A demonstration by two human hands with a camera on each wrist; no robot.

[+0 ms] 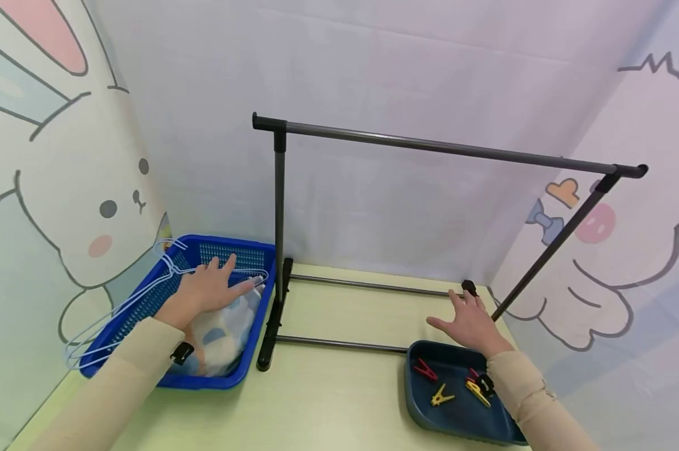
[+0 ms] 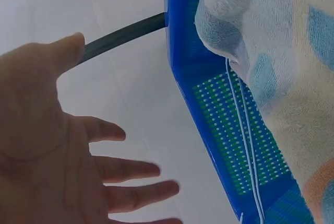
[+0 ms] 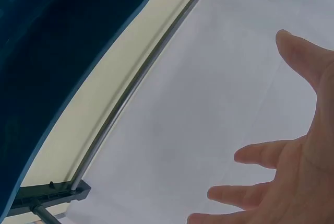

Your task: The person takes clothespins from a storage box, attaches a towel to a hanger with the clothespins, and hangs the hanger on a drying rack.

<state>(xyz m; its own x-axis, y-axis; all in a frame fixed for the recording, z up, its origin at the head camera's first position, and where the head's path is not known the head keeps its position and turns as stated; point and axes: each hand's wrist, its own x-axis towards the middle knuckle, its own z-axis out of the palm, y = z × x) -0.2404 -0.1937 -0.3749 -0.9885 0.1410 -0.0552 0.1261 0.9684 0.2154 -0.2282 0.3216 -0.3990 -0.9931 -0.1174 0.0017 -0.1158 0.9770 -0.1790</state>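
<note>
Above the blue basket (image 1: 249, 351), my left hand (image 1: 207, 288) hovers with its fingers spread and holds nothing. A patterned towel (image 1: 221, 335) in white, blue and orange lies in that basket, seen close up in the left wrist view. Light blue wire hangers (image 1: 119, 310) lie across the basket's left side, partly behind my forearm. My right hand (image 1: 469, 321), fingers also apart, is over the far edge of a dark blue tray (image 1: 415, 407) and grips nothing. Inside the tray are red clothespins (image 1: 426, 369) and yellow clothespins (image 1: 442, 396).
Between basket and tray stands a dark metal clothes rack (image 1: 430, 144), its top bar high across the view. Two lower bars run just over the pale yellow table (image 1: 328, 401). Cloth walls with cartoon animals close off the back and both sides.
</note>
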